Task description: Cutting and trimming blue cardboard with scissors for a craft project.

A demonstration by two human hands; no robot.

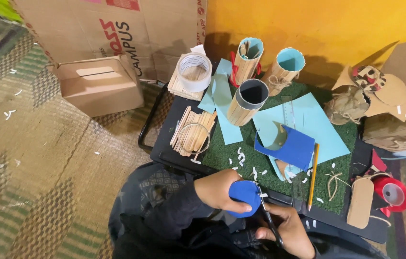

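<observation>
My left hand grips a rounded piece of dark blue paper at the bottom middle of the view. My right hand holds black scissors, whose blades point up against the right edge of that blue piece. Both hands hover over my lap, just in front of the near edge of a low black table topped with a green turf mat. Small white paper scraps lie on the mat near the hands.
On the mat lie light blue paper, a dark blue sheet, a pencil, a clear ruler, three stick-clad cups, loose craft sticks and a tape roll. Red tape, cardboard crafts and boxes stand around.
</observation>
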